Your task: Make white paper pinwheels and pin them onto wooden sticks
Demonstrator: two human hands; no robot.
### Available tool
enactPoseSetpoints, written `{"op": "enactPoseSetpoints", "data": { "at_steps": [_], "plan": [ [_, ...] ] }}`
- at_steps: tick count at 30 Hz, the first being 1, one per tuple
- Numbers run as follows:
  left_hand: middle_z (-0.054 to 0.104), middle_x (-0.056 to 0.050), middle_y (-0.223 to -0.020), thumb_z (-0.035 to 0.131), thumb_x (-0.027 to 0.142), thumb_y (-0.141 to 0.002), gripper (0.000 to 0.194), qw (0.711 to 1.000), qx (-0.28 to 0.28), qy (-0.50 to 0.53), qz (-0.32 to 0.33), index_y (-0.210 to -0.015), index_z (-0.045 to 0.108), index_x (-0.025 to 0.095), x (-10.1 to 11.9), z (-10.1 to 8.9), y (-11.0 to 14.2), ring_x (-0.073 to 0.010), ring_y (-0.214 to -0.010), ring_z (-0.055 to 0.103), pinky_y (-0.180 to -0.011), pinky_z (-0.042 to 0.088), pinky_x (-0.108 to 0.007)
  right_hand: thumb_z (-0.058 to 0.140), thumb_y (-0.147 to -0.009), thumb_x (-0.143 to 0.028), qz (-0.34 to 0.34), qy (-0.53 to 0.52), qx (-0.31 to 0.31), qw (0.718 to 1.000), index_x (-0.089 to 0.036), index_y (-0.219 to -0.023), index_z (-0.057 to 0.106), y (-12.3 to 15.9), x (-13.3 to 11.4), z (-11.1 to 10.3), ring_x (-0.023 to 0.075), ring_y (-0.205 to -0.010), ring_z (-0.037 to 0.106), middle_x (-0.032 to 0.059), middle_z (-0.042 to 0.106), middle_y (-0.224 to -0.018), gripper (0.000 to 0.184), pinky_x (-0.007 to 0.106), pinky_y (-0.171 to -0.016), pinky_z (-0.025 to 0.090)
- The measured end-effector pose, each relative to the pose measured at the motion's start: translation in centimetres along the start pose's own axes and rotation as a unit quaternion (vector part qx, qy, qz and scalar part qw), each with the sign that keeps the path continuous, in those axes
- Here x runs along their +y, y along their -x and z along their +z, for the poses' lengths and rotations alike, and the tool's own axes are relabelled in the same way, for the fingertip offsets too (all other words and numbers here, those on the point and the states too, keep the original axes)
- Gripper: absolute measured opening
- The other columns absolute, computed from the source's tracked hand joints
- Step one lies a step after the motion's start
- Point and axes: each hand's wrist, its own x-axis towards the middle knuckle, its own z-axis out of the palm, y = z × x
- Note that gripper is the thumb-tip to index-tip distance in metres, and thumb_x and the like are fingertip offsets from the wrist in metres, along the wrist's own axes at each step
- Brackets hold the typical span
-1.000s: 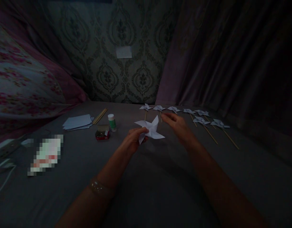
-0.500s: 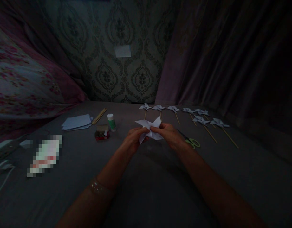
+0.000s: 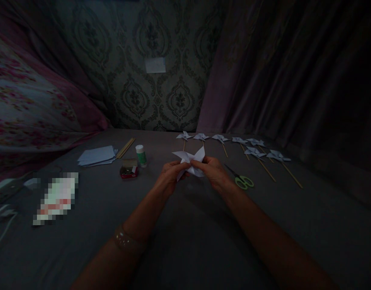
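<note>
R hand (image 3: pixel 214 171) has come in: 1 sec ago it was up off the paper, & now it's on the paper pinwheel (image 3: pixel 189 156) w/ the L hand (image 3: pixel 170 173). Scissors (image 3: pixel 238 176) show now too; 1 sec ago the R arm hid them.

L hand pinches the white pinwheel on its left side, R hand pinches it on its right side. Thumbs are on top, tips close together nr the middle, & some L fingers are tucked under. It's held up in front of the person, btwn both hands. A shiny bracelet (image 3: pixel 123 237) is on the L wrist.

Scissors lie just right of the R hand, green loops nearer the person. Left of the L hand: a small open red box (image 3: pixel 129 173) w/ little bits inside, & right behind it a white & green bottle (image 3: pixel 141 156). Further left, thin sticks (image 3: pixel 125 148) lie in a bunch next to a pile of white paper (image 3: pixel 97 156).

At the back & right are 7 finished pinwheels (image 3: pixel 254 152) on sticks. All of it sits on a gray cloth (image 3: pixel 191 241). Far left is a blurred-out thing (image 3: pixel 56 197), can't tell what.
</note>
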Motion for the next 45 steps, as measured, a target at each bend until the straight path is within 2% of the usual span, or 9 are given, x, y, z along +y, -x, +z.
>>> {"op": "enactPoseSetpoints", "data": {
  "at_steps": [19, 24, 27, 32, 34, 37, 40, 42, 45],
  "plan": [
    [0.062, -0.002, -0.059, 0.07, 0.014, -0.057, 0.009, 1.0, 0.02, -0.015, -0.019, -0.065, 0.068, 0.011, 0.3, 0.2, 0.3, -0.0087, -0.046, 0.053, -0.044, 0.041, -0.019, 0.069, -0.061, -0.015, 0.067, -0.072, -0.024, 0.995, -0.016, -0.066, 0.063, -0.6, 0.9, 0.1, 0.0123, -0.051, 0.057, 0.0009, 0.065, -0.059, 0.008, 0.024, -0.05, 0.041],
    [0.058, 0.0, -0.058, 0.066, 0.008, -0.058, 0.005, 0.997, 0.049, 0.038, -0.052, -0.061, 0.063, 0.011, 1.0, 0.2, 0.4, -0.0071, -0.048, 0.051, -0.041, 0.039, -0.016, 0.07, -0.067, -0.041, 0.023, -0.119, -0.116, 0.986, -0.017, -0.072, 0.065, -1.0, 0.7, -0.6, 0.0158, -0.065, 0.063, 0.004, 0.07, -0.073, 0.025, 0.027, -0.061, 0.046],
    [0.059, -0.001, -0.059, 0.065, 0.006, -0.06, 0.006, 0.994, 0.05, 0.077, -0.056, -0.062, 0.061, 0.01, 1.8, 0.0, 0.6, -0.0064, -0.048, 0.051, -0.04, 0.038, -0.014, 0.061, -0.072, -0.056, -0.002, -0.122, -0.123, 0.985, -0.019, -0.079, 0.066, -1.8, 1.3, -1.3, 0.0191, -0.084, 0.065, 0.0061, 0.072, -0.087, 0.039, 0.029, -0.073, 0.047],
    [0.058, 0.002, -0.057, 0.062, 0.005, -0.061, 0.011, 0.981, 0.023, 0.183, -0.057, -0.067, 0.057, 0.012, 4.4, -2.1, 0.7, -0.0038, -0.042, 0.048, -0.04, 0.039, -0.013, 0.051, -0.078, -0.055, -0.069, 0.036, -0.161, 0.984, -0.02, -0.092, 0.068, -2.4, 4.7, -1.2, 0.0194, -0.089, 0.066, 0.0078, 0.071, -0.097, 0.042, 0.034, -0.082, 0.046],
    [0.056, 0.004, -0.055, 0.062, 0.005, -0.061, 0.014, 0.971, 0.016, 0.236, -0.028, -0.069, 0.055, 0.014, 5.8, -3.9, 0.7, -0.0028, -0.04, 0.046, -0.041, 0.039, -0.013, 0.056, -0.078, -0.044, -0.128, 0.185, -0.205, 0.953, -0.018, -0.09, 0.07, -2.2, 6.0, -0.7, 0.0208, -0.092, 0.065, 0.0096, 0.071, -0.097, 0.032, 0.036, -0.087, 0.045],
    [0.055, 0.005, -0.054, 0.061, 0.005, -0.061, 0.016, 0.956, 0.033, 0.289, 0.04, -0.072, 0.055, 0.015, 7.8, -7.8, 0.7, -0.0035, -0.038, 0.046, -0.04, 0.038, -0.014, 0.053, -0.08, -0.026, -0.253, 0.357, -0.247, 0.865, -0.018, -0.09, 0.071, -2.0, 6.6, 0.0, 0.0206, -0.098, 0.063, 0.0094, 0.07, -0.102, 0.022, 0.036, -0.091, 0.043],
    [0.052, 0.006, -0.052, 0.059, 0.005, -0.061, 0.015, 0.941, 0.06, 0.323, 0.08, -0.071, 0.054, 0.015, 8.8, -11.9, 1.0, -0.0047, -0.038, 0.045, -0.038, 0.035, -0.015, 0.047, -0.083, -0.021, -0.268, 0.476, -0.276, 0.791, -0.016, -0.094, 0.071, -2.1, 5.5, 0.8, 0.0221, -0.093, 0.064, 0.0103, 0.071, -0.1, 0.027, 0.035, -0.085, 0.046],
    [0.054, 0.005, -0.053, 0.058, 0.004, -0.062, 0.015, 0.93, 0.087, 0.342, 0.104, -0.071, 0.053, 0.016, 8.7, -14.3, 1.3, -0.0048, -0.038, 0.046, -0.038, 0.034, -0.015, 0.046, -0.084, -0.021, -0.255, 0.524, -0.277, 0.764, -0.017, -0.099, 0.071, -2.0, 4.5, 1.8, 0.024, -0.094, 0.065, 0.0109, 0.071, -0.102, 0.029, 0.036, -0.084, 0.047],
    [0.052, 0.005, -0.052, 0.055, 0.004, -0.063, 0.013, 0.919, 0.122, 0.357, 0.116, -0.069, 0.052, 0.016, 8.0, -16.9, 1.4, -0.0052, -0.038, 0.045, -0.036, 0.033, -0.015, 0.046, -0.085, -0.023, -0.26, 0.529, -0.291, 0.753, -0.019, -0.102, 0.071, -1.4, 3.4, 4.3, 0.0234, -0.096, 0.066, 0.009, 0.071, -0.105, 0.03, 0.034, -0.084, 0.047]
  ]
}}
